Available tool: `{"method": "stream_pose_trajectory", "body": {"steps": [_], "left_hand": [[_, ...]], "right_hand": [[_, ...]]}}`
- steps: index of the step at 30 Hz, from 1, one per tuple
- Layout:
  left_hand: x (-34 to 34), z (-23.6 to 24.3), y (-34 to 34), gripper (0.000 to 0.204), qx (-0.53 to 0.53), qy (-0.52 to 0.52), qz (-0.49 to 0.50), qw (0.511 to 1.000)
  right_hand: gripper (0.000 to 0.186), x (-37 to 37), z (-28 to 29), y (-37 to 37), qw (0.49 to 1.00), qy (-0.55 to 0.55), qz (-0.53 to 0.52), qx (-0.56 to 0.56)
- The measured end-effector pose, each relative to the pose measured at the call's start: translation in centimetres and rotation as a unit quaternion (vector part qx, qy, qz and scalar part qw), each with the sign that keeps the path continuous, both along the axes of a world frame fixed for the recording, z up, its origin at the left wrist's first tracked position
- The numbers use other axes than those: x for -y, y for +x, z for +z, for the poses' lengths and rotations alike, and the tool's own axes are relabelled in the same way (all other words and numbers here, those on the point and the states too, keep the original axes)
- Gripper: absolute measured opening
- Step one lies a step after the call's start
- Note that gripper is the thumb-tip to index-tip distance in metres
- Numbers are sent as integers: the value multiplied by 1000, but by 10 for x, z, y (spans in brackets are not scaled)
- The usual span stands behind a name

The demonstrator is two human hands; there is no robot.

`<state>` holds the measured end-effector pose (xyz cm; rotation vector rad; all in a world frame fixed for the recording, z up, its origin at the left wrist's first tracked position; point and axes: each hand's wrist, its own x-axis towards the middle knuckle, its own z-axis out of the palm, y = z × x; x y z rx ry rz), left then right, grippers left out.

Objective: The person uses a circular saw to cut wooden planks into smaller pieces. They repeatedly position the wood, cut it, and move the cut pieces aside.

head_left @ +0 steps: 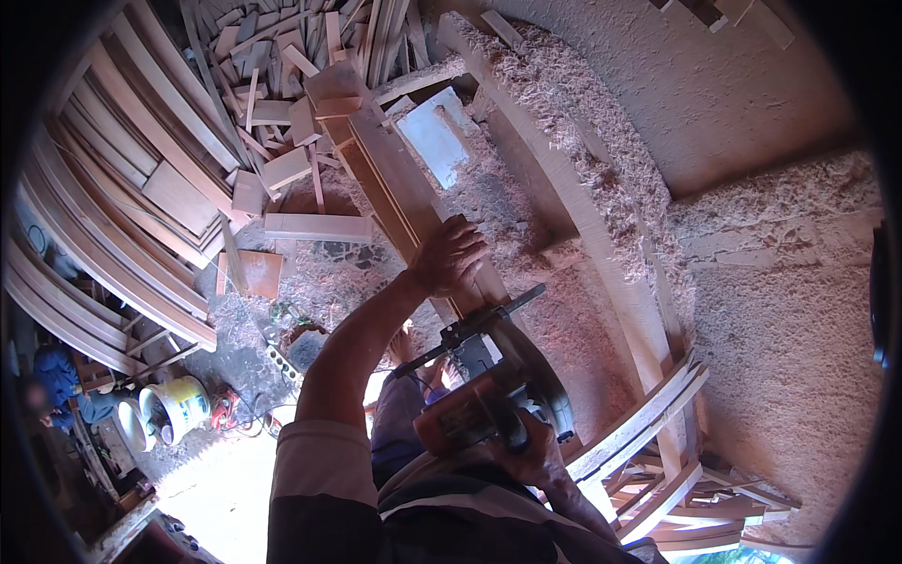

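A circular saw with an orange and dark body sits at the near end of a long wooden board. My right hand is wrapped round the saw's rear handle. A metal bar crosses the front of the saw base; the blade is hidden from this view. My left hand lies on top of the board just ahead of the saw, its fingers stretched across the wood. The board runs away from me toward the far left, with a loose wood block on its far part.
Offcuts lie heaped at the far left. Curved wooden pieces are stacked along the left. Shavings cover a curved timber on the right. A bucket and a power strip stand near a person in blue.
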<state>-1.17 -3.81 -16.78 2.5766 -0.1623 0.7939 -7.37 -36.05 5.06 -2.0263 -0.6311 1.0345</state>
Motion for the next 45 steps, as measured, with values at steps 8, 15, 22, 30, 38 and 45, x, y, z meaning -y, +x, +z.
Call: {"method": "stream_pose_trajectory", "body": {"steps": [8, 15, 22, 30, 38, 45], "left_hand": [[-30, 5, 5, 30, -37, 30, -24, 999], [-58, 3, 14, 29, -25, 22, -26, 999], [-86, -8, 21, 33, -26, 40, -12, 999], [-128, 0, 30, 35, -108, 56, -10, 993], [-166, -8, 37, 37, -82, 59, -6, 995], [-199, -14, 46, 33, -64, 37, -9, 997]], "right_hand": [[55, -10, -13, 8, 999, 12, 27, 15], [58, -39, -11, 18, 999, 13, 33, 11], [61, -70, -11, 24, 997, 22, 56, 51], [56, -112, -12, 34, 999, 1, 37, 15], [50, -149, -11, 44, 999, 3, 46, 2], [61, -182, -11, 55, 998, 2, 50, -25]]}}
